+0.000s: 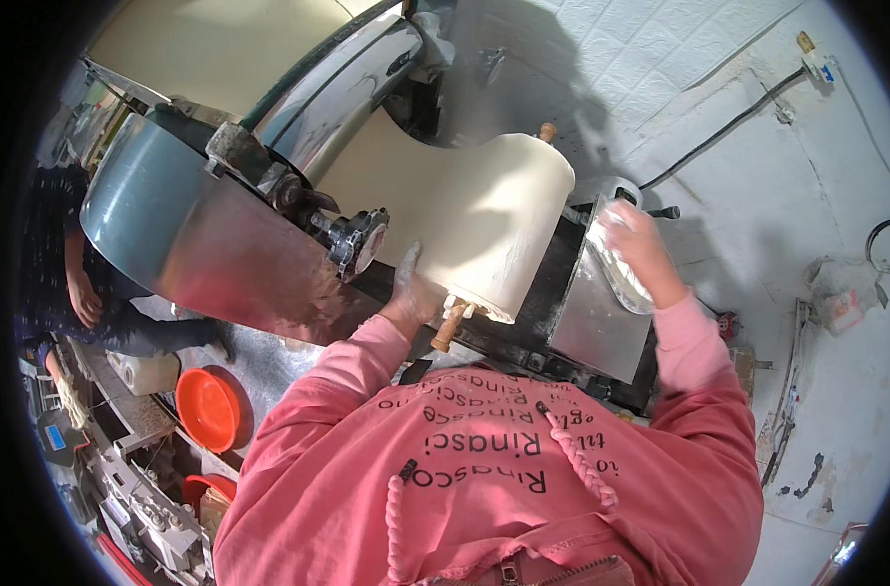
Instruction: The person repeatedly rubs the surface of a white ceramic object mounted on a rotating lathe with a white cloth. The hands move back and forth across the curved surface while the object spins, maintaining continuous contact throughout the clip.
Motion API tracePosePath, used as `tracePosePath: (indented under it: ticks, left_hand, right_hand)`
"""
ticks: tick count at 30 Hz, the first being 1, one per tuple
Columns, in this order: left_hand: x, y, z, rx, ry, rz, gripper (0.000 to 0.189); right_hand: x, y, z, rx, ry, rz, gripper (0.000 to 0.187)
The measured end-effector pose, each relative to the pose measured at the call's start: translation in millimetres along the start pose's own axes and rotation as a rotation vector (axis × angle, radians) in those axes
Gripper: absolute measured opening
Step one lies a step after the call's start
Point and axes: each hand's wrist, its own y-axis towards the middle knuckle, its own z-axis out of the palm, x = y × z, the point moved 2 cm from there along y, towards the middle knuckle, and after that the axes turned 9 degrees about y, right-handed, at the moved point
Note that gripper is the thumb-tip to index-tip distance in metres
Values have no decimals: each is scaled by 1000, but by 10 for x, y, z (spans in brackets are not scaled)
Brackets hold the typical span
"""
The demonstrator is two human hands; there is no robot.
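Observation:
A wide sheet of pale dough (415,183) comes from the dough-rolling machine and winds into a thick roll (507,227) on a wooden rod (450,328), whose ends stick out at both sides. My left hand (412,293), dusted white, rests at the near edge of the dough beside the rod's end, its thumb or a finger raised against the sheet. My right hand (631,238) is over an oval container of white powder (635,289) on a metal box top; its fingers are blurred and partly covered in powder, so what they hold cannot be told.
The machine's curved metal cover (218,249) and black adjusting knob (363,242) lie left of the dough. Another person (71,271) stands at far left by machinery. Orange basins (207,409) are on the lower left. A black cable (723,132) runs along the white wall.

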Motion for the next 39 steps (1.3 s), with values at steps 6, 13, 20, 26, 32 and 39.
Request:
tracePosePath:
  ticks: [6,13,20,26,32,39]
  left_hand:
    - [-105,-173,246,-98,157,25,54]
    - [-426,-354,312,-156,265,295,51]
    - [-63,12,18,106,-95,56,40]
    - [-242,-308,335,-246,420,70,51]
    - [-474,-327,225,-48,380,342,44]
    - [-67,-10,-11,-195,214,18,41]
  right_hand:
    - [197,51,1289,69,-611,-867,32]
    - [287,1039,1253,217,-1108,-658,43]
    - [348,139,1808,323,-737,-924,31]
    - [164,1047,1287,260,-1199,-670,30]
    - [436,677,1547,543,-1099,-487,49]
    - [247,364,1499,476,-877,-526,42]
